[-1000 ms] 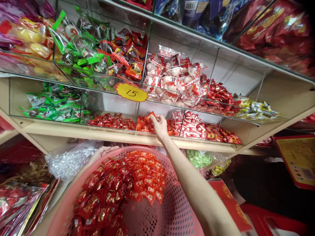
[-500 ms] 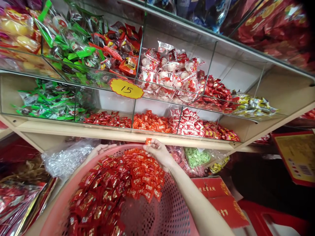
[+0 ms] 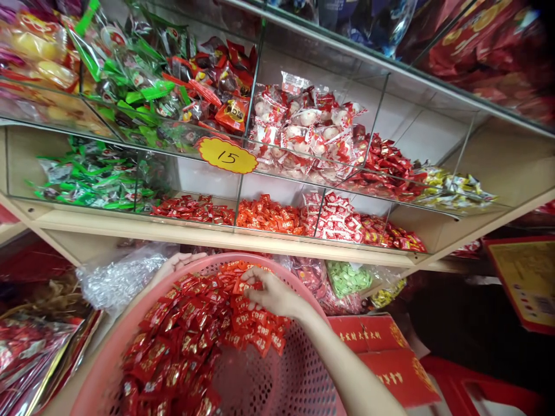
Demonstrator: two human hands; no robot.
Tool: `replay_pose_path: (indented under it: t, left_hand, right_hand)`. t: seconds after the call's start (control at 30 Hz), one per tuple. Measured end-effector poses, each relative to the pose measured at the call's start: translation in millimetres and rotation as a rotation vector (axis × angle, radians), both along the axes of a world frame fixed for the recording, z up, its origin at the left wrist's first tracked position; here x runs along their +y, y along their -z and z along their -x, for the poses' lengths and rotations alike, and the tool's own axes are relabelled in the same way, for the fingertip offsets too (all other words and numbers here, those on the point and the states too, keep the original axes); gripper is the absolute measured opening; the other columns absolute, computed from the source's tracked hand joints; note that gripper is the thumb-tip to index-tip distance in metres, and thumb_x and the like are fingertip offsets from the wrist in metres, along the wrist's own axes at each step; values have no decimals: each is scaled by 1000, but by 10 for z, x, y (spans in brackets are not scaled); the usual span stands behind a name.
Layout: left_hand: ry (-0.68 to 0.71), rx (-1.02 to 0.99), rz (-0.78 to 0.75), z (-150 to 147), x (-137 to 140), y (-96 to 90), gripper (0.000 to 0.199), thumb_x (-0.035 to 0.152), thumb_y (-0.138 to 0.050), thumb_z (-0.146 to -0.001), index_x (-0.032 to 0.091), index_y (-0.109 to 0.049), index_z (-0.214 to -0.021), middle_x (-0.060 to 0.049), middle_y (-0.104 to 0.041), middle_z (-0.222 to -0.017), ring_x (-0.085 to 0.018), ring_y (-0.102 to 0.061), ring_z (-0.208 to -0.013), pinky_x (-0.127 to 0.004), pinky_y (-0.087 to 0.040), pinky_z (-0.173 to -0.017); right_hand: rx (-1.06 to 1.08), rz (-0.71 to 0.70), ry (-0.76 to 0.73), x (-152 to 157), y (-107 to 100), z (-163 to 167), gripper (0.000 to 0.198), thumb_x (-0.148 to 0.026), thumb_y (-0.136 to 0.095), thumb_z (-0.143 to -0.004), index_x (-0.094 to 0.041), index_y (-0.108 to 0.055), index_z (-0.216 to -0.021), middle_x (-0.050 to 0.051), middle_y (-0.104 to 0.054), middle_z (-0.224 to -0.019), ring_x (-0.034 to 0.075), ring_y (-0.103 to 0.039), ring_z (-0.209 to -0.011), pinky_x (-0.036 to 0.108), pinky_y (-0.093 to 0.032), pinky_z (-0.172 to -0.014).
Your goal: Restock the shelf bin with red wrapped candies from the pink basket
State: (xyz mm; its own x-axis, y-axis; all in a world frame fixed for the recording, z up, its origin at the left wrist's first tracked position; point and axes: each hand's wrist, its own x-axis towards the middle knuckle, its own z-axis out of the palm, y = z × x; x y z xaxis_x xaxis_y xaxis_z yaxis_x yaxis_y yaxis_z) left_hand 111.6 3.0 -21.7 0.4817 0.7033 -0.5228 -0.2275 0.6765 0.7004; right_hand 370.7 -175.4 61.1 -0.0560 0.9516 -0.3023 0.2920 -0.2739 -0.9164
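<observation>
A pink perforated plastic basket point(image 3: 314, 370) tilts toward me, with darker red wrapped candies point(image 3: 169, 341) on its left side and orange-red wrapped candies point(image 3: 260, 332) at its far right. My left hand point(image 3: 180, 263) is at the basket's far left rim, its arm running along the outside. The fingers stretch out against the rim from behind; the palm is hidden. Inside the basket, my right hand point(image 3: 264, 292) is over the orange-red candies, thumb and fingers bent together around a candy wrapper. Its fingertips partly blend with the pile.
Glass-fronted shelves point(image 3: 277, 234) of sorted candies rise beyond the basket, with a yellow price tag point(image 3: 228, 155) marked 15. Below them are a clear bag point(image 3: 125, 277) and a bag of green candies point(image 3: 347, 277). Red boxes point(image 3: 381, 352) and a red stool point(image 3: 472, 381) stand at right.
My right hand has moved down from the far rim into the basket, bringing a candy onto the orange-red pile. My left hand stays at the rim.
</observation>
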Motion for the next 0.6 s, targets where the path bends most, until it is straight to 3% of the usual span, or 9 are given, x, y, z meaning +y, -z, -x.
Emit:
replay_pose_path:
  t: [0.07,0.13,0.2,0.27,0.33,0.43,0.53,0.6]
  left_hand:
    - [-38,12,46,-22,-35,-87,33,20,-56,-94,11,-79,-117,-12,-91,-99,-27,-86,-81,-35,-70,-78]
    - [-38,17,73,-42,-64,-161,32,19,-55,-95,12,-79,-115,-11,-91,-94,-26,-85,-78,-35,-69,-74]
    - [-25,7,83,-52,-80,-198,33,21,-57,-94,14,-79,-116,-11,-91,-95,-28,-86,-79,-36,-70,-75]
    - [-17,3,75,-51,-83,-203,34,23,-59,-93,14,-79,-119,-12,-91,-98,-28,-86,-82,-36,-70,-77]
    - [-7,9,62,-46,-81,-195,34,23,-58,-94,13,-78,-119,-13,-91,-99,-29,-86,-81,-37,-70,-79]
    - [-2,24,55,-44,-79,-190,33,22,-52,-99,13,-78,-118,-13,-91,-98,-28,-86,-79,-38,-70,-78]
    - [6,30,61,-44,-76,-189,34,22,-49,-103,14,-78,-117,-12,-91,-97,-27,-86,-80,-37,-70,-79]
    - [-1,26,69,-41,-70,-180,33,22,-49,-102,14,-78,-118,-11,-91,-98,-27,-87,-81,-37,-71,-82]
  right_hand:
    - [261,21,91,46,17,-29,32,-25,-88,-86,-24,-68,-111,-1,-73,-107,13,-74,-74,29,-58,-71]
    - [428,3,154,85,32,-57,49,-35,-102,-72,-23,-71,-109,-3,-75,-96,14,-75,-79,30,-60,-79]
    - [480,-14,182,111,51,-73,65,-41,-111,-56,-22,-73,-106,-5,-75,-88,14,-73,-78,31,-60,-82]
    - [434,-36,199,130,79,-75,70,-47,-113,-51,-22,-73,-103,-6,-74,-81,15,-71,-74,31,-58,-78]
    - [308,-79,217,144,105,-69,65,-49,-111,-56,-21,-73,-100,-8,-69,-73,15,-66,-67,30,-53,-71]
    - [-4,-194,214,135,101,-66,43,-42,-104,-75,-20,-76,-99,-9,-60,-67,15,-58,-64,30,-47,-67]
    - [-366,-340,145,28,31,-68,22,-25,-95,-88,-18,-80,-102,1,-73,-89,21,-68,-87,34,-53,-84]
    - [-598,-377,80,-113,-22,-57,21,-19,-93,-89,-18,-83,-107,8,-76,-109,26,-71,-108,39,-54,-97]
